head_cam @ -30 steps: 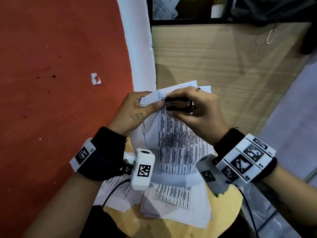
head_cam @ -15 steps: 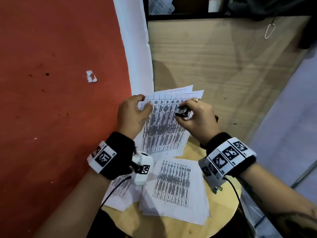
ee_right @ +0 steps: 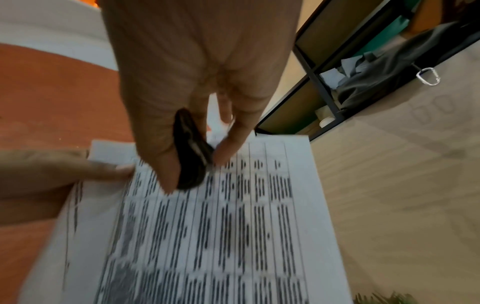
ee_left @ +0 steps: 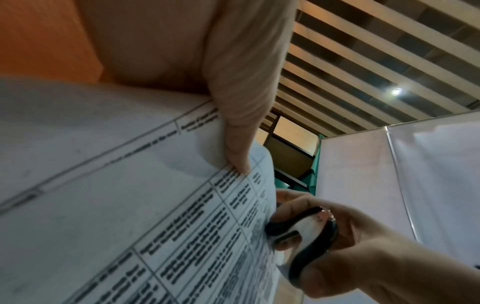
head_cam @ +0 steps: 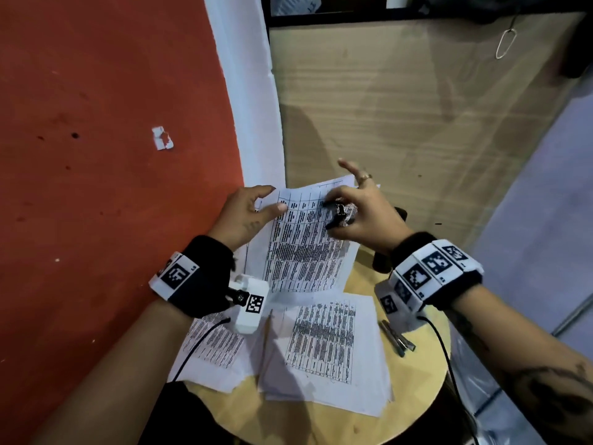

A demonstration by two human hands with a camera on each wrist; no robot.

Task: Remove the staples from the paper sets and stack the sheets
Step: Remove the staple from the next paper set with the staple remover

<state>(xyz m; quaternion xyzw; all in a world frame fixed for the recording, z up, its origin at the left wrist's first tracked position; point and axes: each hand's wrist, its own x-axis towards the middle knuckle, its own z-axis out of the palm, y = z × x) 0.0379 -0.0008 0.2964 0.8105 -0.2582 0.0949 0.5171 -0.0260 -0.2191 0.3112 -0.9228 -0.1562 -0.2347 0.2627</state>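
A printed paper set (head_cam: 305, 248) is held tilted above the round wooden table (head_cam: 417, 380). My left hand (head_cam: 276, 198) pinches its upper-left corner, with the thumb (ee_left: 239, 144) on top of the page (ee_left: 130, 205). My right hand (head_cam: 333, 213) grips a black staple remover (head_cam: 337, 215) against the top of the page, right of centre, with its outer fingers raised. In the right wrist view the remover (ee_right: 191, 156) sits between thumb and fingers over the table print (ee_right: 221, 226). No staple can be made out.
Loose printed sheets (head_cam: 324, 345) lie on the table below the hands, with more (head_cam: 215, 348) at its left edge. A small metal tool (head_cam: 398, 338) lies at the table's right. A red wall (head_cam: 96, 155) is on the left, and a wooden panel (head_cam: 401, 107) stands behind.
My right hand has carried the staple remover rightward, away from my left thumb, and spread its outer fingers. The paper set now sits lower and further from me.
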